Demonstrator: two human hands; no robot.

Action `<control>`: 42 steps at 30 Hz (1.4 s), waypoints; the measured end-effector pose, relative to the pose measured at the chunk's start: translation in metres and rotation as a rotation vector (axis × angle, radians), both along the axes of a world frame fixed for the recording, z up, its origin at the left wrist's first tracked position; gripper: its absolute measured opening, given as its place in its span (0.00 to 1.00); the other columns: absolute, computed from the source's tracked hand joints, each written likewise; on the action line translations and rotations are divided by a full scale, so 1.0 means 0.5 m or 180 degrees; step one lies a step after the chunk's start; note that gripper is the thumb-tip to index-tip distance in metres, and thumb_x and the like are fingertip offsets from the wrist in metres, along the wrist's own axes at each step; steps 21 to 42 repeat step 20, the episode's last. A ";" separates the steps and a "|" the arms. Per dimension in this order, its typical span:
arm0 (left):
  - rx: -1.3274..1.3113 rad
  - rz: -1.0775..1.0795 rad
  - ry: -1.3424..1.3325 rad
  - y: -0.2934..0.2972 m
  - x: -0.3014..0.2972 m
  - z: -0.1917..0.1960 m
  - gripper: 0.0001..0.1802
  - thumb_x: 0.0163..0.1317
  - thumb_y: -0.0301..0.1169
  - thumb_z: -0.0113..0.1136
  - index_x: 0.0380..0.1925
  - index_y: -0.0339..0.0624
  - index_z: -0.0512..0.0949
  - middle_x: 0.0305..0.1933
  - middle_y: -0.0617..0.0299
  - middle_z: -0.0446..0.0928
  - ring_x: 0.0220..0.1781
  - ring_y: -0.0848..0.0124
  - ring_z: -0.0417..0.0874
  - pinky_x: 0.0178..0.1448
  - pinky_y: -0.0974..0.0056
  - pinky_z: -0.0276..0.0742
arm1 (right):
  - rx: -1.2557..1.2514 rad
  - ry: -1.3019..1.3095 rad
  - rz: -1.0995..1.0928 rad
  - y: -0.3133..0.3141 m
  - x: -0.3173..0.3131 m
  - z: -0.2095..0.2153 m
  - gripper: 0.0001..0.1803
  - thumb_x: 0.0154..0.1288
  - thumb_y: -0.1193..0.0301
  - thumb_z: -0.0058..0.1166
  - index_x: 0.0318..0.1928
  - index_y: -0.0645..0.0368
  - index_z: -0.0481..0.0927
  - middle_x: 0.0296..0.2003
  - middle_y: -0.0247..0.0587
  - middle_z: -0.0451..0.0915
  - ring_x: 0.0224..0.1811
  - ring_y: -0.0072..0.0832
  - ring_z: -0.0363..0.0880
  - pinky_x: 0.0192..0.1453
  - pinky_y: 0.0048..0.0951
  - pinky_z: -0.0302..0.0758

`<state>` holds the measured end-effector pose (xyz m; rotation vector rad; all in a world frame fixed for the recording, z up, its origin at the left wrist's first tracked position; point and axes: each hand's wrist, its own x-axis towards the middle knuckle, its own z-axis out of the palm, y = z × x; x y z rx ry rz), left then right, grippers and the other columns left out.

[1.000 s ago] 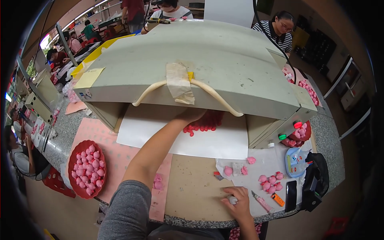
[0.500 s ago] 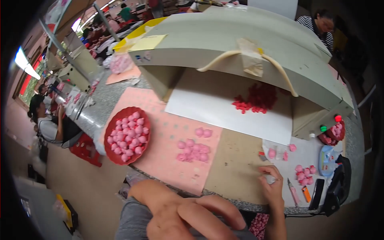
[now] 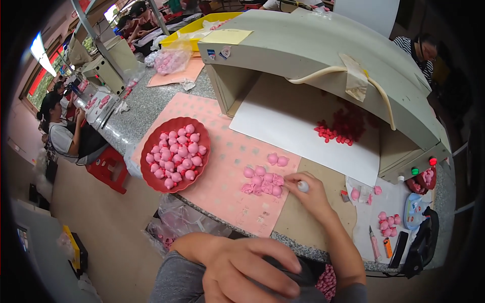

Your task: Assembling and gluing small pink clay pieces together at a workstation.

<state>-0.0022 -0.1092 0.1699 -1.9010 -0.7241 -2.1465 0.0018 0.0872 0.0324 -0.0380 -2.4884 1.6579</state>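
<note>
My right hand (image 3: 310, 194) is closed around a small whitish bottle-like object (image 3: 302, 186), mostly hidden by the fingers. Its fingertips reach the right edge of a cluster of pink ball-shaped pieces (image 3: 258, 171), some with ruffled bases, on a pink sheet (image 3: 222, 197). Whether they grip one of these pieces cannot be made out. Close to the camera, above my lap, my left hand (image 3: 247, 267) has its fingers apart and loosely bent, with nothing visible in it. Two more pink balls (image 3: 278, 159) lie just beyond the cluster.
Left on the sheet stands a red scalloped bowl (image 3: 146, 177) of pink balls. A grey arched housing (image 3: 303, 55) spans the back, with red pieces (image 3: 336, 134) inside. At right are a cutter (image 3: 374, 244), an orange lighter (image 3: 387, 247) and a blue pack (image 3: 414, 204). Other people sit nearby.
My right hand has moved left and away from me, from the brown board to the pink cluster, keeping the whitish object. My left hand has shifted slightly right; the view has turned.
</note>
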 end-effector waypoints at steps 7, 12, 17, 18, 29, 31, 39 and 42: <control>-0.2526 0.1757 -0.2456 0.008 -0.120 -0.197 0.17 0.64 0.24 0.50 0.53 0.34 0.68 0.47 0.59 0.72 0.44 0.77 0.72 0.48 0.71 0.70 | 0.0710 0.0013 0.0128 0.003 -0.044 -0.033 0.15 0.54 0.73 0.61 0.44 0.61 0.78 0.40 0.43 0.77 0.43 0.33 0.77 0.49 0.29 0.72; -0.3464 0.0772 -0.2485 0.082 -0.133 -0.263 0.17 0.64 0.29 0.53 0.53 0.39 0.71 0.44 0.62 0.73 0.38 0.79 0.74 0.39 0.75 0.72 | -0.0466 -0.0292 -0.0192 0.033 -0.007 0.007 0.14 0.54 0.74 0.61 0.42 0.59 0.75 0.37 0.33 0.76 0.41 0.22 0.75 0.47 0.25 0.71; -0.3488 0.0213 -0.2382 0.167 -0.132 -0.285 0.20 0.64 0.28 0.53 0.56 0.40 0.69 0.40 0.62 0.77 0.38 0.78 0.77 0.40 0.72 0.75 | -0.1343 -0.0181 -0.0613 0.087 0.038 0.006 0.11 0.58 0.72 0.59 0.40 0.59 0.74 0.36 0.32 0.75 0.37 0.16 0.72 0.39 0.18 0.71; -0.3482 0.0195 -0.2353 0.178 -0.133 -0.295 0.20 0.64 0.28 0.53 0.56 0.40 0.69 0.40 0.62 0.77 0.38 0.78 0.77 0.40 0.72 0.75 | -0.1426 -0.0380 -0.0655 0.105 0.042 0.002 0.11 0.60 0.71 0.58 0.41 0.59 0.74 0.36 0.32 0.75 0.37 0.15 0.72 0.38 0.16 0.70; -0.3071 -0.0998 -0.3818 0.200 -0.138 -0.315 0.28 0.64 0.28 0.52 0.64 0.44 0.58 0.47 0.58 0.77 0.38 0.74 0.79 0.41 0.73 0.77 | -0.1313 -0.0548 -0.0784 0.146 0.046 -0.011 0.12 0.62 0.70 0.55 0.45 0.59 0.73 0.36 0.31 0.76 0.36 0.15 0.73 0.38 0.16 0.71; -0.3071 -0.0998 -0.3818 0.200 -0.138 -0.315 0.28 0.64 0.28 0.52 0.64 0.44 0.58 0.47 0.58 0.77 0.38 0.74 0.79 0.41 0.73 0.77 | -0.1313 -0.0548 -0.0784 0.146 0.046 -0.011 0.12 0.62 0.70 0.55 0.45 0.59 0.73 0.36 0.31 0.76 0.36 0.15 0.73 0.38 0.16 0.71; -0.3071 -0.0998 -0.3818 0.200 -0.138 -0.315 0.28 0.64 0.28 0.52 0.64 0.44 0.58 0.47 0.58 0.77 0.38 0.74 0.79 0.41 0.73 0.77 | -0.1313 -0.0548 -0.0784 0.146 0.046 -0.011 0.12 0.62 0.70 0.55 0.45 0.59 0.73 0.36 0.31 0.76 0.36 0.15 0.73 0.38 0.16 0.71; -0.3071 -0.0998 -0.3818 0.200 -0.138 -0.315 0.28 0.64 0.28 0.52 0.64 0.44 0.58 0.47 0.58 0.77 0.38 0.74 0.79 0.41 0.73 0.77 | -0.1313 -0.0548 -0.0784 0.146 0.046 -0.011 0.12 0.62 0.70 0.55 0.45 0.59 0.73 0.36 0.31 0.76 0.36 0.15 0.73 0.38 0.16 0.71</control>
